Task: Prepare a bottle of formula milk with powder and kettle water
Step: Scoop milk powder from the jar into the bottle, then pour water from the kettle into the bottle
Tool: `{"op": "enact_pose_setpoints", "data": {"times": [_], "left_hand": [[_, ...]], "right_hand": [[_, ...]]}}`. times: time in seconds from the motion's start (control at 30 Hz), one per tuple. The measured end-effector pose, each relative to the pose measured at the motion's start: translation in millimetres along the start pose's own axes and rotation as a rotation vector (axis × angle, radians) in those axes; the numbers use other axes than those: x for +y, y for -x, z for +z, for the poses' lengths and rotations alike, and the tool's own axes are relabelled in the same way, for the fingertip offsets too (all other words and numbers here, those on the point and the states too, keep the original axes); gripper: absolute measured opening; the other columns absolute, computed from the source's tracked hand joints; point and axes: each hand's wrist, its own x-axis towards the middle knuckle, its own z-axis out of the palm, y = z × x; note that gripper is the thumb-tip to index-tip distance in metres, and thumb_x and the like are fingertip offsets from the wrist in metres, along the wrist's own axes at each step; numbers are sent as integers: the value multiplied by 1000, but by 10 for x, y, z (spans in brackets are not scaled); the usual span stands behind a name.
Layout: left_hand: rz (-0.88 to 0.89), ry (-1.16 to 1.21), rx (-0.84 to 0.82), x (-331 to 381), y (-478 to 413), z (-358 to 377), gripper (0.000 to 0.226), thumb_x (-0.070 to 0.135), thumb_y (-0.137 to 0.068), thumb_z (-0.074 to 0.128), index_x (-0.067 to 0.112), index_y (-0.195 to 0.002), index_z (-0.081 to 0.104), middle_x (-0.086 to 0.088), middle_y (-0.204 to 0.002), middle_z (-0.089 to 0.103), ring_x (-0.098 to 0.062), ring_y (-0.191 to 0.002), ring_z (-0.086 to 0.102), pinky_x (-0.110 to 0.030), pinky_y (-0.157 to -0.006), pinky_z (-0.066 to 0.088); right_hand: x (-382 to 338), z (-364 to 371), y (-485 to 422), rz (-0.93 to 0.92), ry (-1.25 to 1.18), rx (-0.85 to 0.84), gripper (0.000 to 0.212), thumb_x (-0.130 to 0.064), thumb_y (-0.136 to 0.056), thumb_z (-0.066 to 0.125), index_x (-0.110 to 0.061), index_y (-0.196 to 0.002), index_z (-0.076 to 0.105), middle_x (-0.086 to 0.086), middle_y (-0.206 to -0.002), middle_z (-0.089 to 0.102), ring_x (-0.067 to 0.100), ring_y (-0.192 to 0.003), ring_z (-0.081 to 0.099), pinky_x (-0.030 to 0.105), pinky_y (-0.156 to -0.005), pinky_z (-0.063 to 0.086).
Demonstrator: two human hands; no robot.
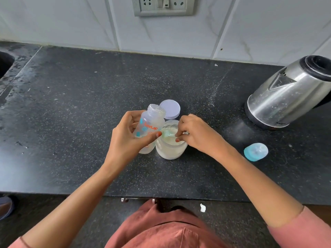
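Just over the powder jar (170, 149) — bottle and scoop in hand

On the dark counter (89, 95), the left hand (125, 138) grips the clear baby bottle (150, 122), fingers and thumb curled round its body. It leans with its open neck pointing up and away, touching the jar's left side. The right hand (197, 135) pinches a pale teal scoop (167, 134) at the jar's open mouth, above the whitish powder inside. A round white lid (171, 109) lies flat just behind the jar. Well to the right stands a steel kettle (286, 93), and nearer the counter's front edge lies the blue teat cap (256, 152) — apart from both hands.
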Motion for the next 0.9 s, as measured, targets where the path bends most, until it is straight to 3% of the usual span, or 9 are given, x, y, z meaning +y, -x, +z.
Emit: {"op": "enact_pose_setpoints", "data": {"times": [0.17,0.33,0.5,0.6,0.67,0.9], "left_hand": [[31,15,-44,41,-115,-6,51,36,-54,80,38,-97,54,18,-103,66,-3,-96,64,-30,-84,53],[67,12,-88,41,-256,-39,55,37,-54,85,38,-99,54,15,-107,66,-8,-100,63,-36,-89,51],[93,8,-92,77,-427,-26,52,37,-55,80,39,-98,51,17,-108,63,-6,-101,62,-34,-91,50],[114,5,-92,120,-549,31,57,37,-55,87,41,-98,51,15,-109,64,-8,-102,62,-36,-91,51],[131,15,-94,166,-621,99,56,42,-54,82,41,-100,51,13,-111,63,-9,-102,62,-36,-89,51],[205,43,-118,400,-789,610,57,45,-53,78,40,-101,47,11,-112,60,-14,-106,61,-34,-89,50]], "right_hand": [[-6,-21,7,38,-38,-86,23,-20,-85,62,-5,-101,70,8,-105,56,19,-102,47,18,-80,29],[10,-26,77,104,-139,48,17,-13,-85,62,-6,-97,71,4,-102,59,12,-97,46,12,-80,29],[15,-42,176,202,-331,167,10,-10,-81,67,-11,-89,72,-9,-89,54,6,-82,52,10,-75,40],[57,-61,225,217,-386,189,11,-11,-81,67,-13,-91,71,-14,-87,55,3,-81,55,18,-79,48],[111,-100,264,213,-374,205,10,-13,-82,66,-14,-91,71,-12,-90,57,5,-84,57,24,-81,50],[521,-376,417,166,-388,307,8,-12,-81,67,-16,-86,72,-14,-86,59,5,-80,58,21,-77,50]]}}
